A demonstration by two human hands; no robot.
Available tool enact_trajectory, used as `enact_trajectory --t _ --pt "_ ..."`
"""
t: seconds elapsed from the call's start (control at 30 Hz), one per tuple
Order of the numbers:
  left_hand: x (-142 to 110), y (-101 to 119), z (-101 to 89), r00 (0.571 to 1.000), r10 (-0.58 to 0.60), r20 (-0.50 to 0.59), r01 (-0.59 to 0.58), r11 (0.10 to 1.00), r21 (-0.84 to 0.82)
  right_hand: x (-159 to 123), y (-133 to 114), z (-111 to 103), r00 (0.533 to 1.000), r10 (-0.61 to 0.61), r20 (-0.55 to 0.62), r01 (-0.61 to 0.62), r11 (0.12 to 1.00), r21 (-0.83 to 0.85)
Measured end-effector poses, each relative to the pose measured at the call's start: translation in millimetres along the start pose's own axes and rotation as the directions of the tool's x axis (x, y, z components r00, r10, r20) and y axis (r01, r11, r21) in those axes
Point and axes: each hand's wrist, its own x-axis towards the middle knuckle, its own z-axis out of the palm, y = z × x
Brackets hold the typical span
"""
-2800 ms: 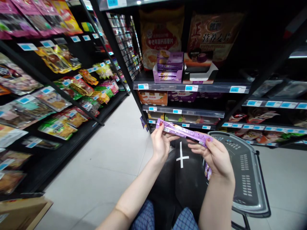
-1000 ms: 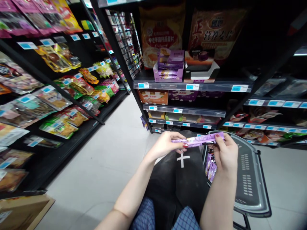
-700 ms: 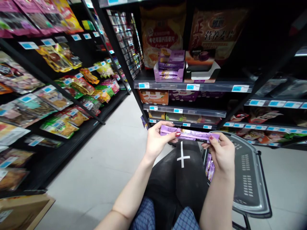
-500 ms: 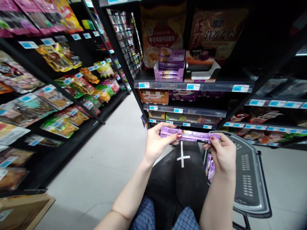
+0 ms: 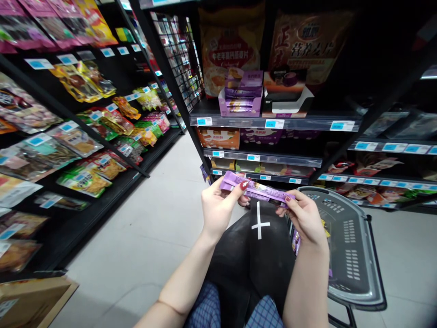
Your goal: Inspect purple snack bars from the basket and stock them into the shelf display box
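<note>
A slim purple stick packet [image 5: 261, 187] is stretched between my two hands, above my knees. My left hand [image 5: 218, 205] pinches its left end, the thumb lying along the top. My right hand [image 5: 305, 216] grips the other end between thumb and fingers. The packet slopes slightly down to the right. In front, on the shelf, stands an open purple carton [image 5: 241, 98] with similar packets inside. Partly hidden behind my right forearm, more purple packets [image 5: 296, 241] lie in or by a grey shopping basket [image 5: 351, 246].
Beside the purple carton is an open dark-and-orange carton [image 5: 288, 98]. Behind them stand large cereal bags [image 5: 234, 50]. To the left, a black rack [image 5: 68, 107] carries bagged snacks. A brown cardboard box [image 5: 34, 300] sits at the lower left on the pale floor.
Both hands have shifted a little left with the packet, and it has tilted, its left end now higher. My left thumb has slid up along it. A yellow item now shows behind my right wrist.
</note>
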Motion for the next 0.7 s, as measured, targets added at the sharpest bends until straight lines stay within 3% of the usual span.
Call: enact_trajectory --t 0.27,0.47,0.7 --pt "8 -13 -4.6 0.996 -0.051 0.070 0.059 0.992 -0.108 -10 -10 -1 0.971 -0.178 -0.162 0.181 0.984 0.003" --pt "8 -14 -2.6 0.977 -0.151 0.151 0.186 0.951 -0.248 -18 -16 -2 0.924 -0.262 -0.279 0.282 0.959 0.033" --pt "2 -9 2.8 0.973 -0.154 0.174 0.199 0.939 -0.281 -19 -17 -5 0.902 -0.281 -0.327 0.305 0.952 0.021"
